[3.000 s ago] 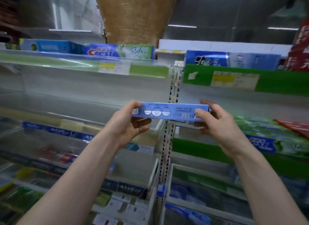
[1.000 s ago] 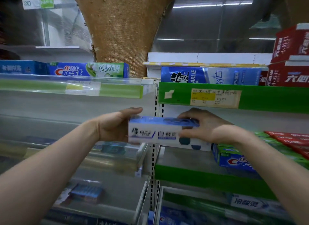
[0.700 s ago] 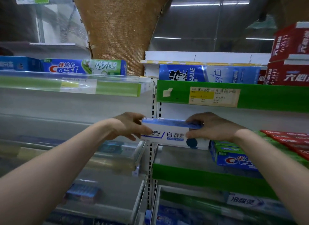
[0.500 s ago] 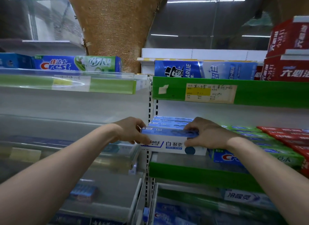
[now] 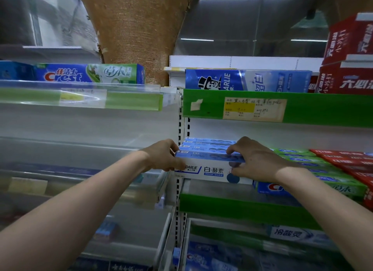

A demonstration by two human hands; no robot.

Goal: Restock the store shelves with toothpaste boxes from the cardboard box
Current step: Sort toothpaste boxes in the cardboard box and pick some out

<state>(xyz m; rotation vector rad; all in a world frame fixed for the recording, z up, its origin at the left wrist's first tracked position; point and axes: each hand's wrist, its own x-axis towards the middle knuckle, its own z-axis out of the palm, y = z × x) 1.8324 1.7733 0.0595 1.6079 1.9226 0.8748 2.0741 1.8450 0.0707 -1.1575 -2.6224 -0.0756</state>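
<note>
A blue and white Darlie toothpaste box [image 5: 210, 169] sits at the front left of the right-hand middle shelf [image 5: 238, 207], in front of a row of like boxes [image 5: 207, 144]. My left hand [image 5: 163, 156] grips its left end. My right hand [image 5: 256, 160] holds its right end, fingers curled over the top edge and thumb on the front. The cardboard box is out of view.
Green Crest boxes [image 5: 314, 170] and red boxes [image 5: 347, 159] fill the shelf to the right. Above, a green price rail [image 5: 282, 109] carries a Darlie box [image 5: 248, 81] and red cartons [image 5: 347, 65]. The left bay has clear-fronted shelves [image 5: 80, 97] with a Crest box [image 5: 88, 74].
Both hands carried the box from chest height into the middle shelf and lowered it at the front of the Darlie row. In the last half second it barely moved.
</note>
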